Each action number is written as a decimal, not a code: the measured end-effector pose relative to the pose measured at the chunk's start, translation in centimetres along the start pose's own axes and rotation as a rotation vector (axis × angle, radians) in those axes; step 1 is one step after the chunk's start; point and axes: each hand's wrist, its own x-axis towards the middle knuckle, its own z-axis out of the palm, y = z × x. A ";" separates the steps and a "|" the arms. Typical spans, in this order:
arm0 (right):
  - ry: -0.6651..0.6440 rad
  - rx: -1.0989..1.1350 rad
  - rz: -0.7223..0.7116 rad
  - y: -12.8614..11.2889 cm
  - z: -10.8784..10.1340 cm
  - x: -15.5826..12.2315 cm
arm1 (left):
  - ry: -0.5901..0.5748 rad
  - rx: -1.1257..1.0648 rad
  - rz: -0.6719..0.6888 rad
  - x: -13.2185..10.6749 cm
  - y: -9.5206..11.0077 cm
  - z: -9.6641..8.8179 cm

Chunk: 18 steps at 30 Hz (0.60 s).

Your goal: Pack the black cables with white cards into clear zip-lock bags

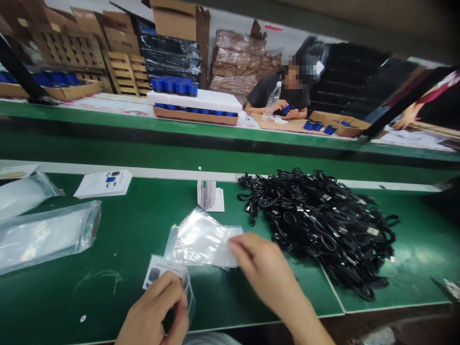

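Green workbench (108, 239), left grip (154, 306) on half-hidden leaflet (160, 268), right grip (260, 273) unclear on plastic bag (203, 239)

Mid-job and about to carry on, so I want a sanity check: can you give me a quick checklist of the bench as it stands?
1. Left hand has a firm hold on the printed card: ok, it pinches the card's lower part.
2. Right hand is on the clear plastic bag: ok, its fingers rest on the bag's right end.
3. Clear plastic bag lies flat on the green bench: ok.
4. Clear plastic bag is apart from the black cables: cannot tell, they lie very close.
5. Printed card is inside a clear sleeve: cannot tell, the left hand hides it.
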 end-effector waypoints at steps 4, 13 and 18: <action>0.184 -0.375 0.075 3.6 -2.1 2.9 | -0.025 0.068 -0.006 0.5 -0.1 0.4; 0.291 0.006 -0.030 6.8 -2.4 4.4 | -0.018 0.038 -0.058 1.1 -0.1 0.3; 0.081 0.375 -0.008 2.7 -1.2 1.3 | -0.023 -0.011 -0.113 1.1 0.1 0.4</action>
